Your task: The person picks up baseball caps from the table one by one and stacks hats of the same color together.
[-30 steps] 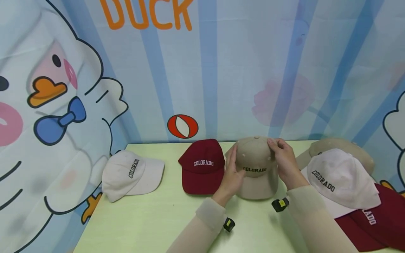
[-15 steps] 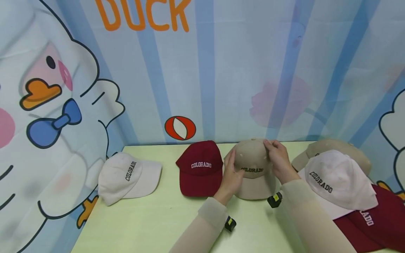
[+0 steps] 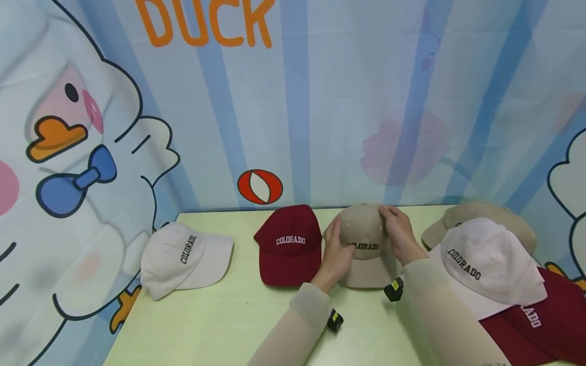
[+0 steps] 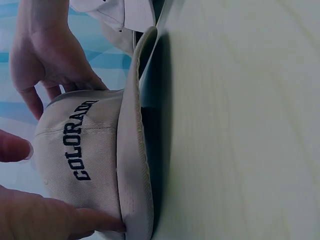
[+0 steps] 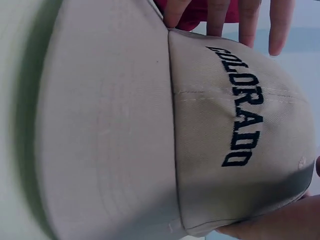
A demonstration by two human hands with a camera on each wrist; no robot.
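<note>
Beige cap, beside the red cap: light, soft, we judge, best held by both sides. Our left hand touches it straight-fingered; our right hand pinches it.

Booth-like setting: cartoon-duck backdrop behind a pale green table.

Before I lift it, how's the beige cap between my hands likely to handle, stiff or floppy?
The beige cap will probably feel mixed: its brim looks fairly stiff, holding a smooth curve, while the thin-looking cloth crown may dent under pressure. The visible weave looks matte, so it likely won't be slippery.
</note>
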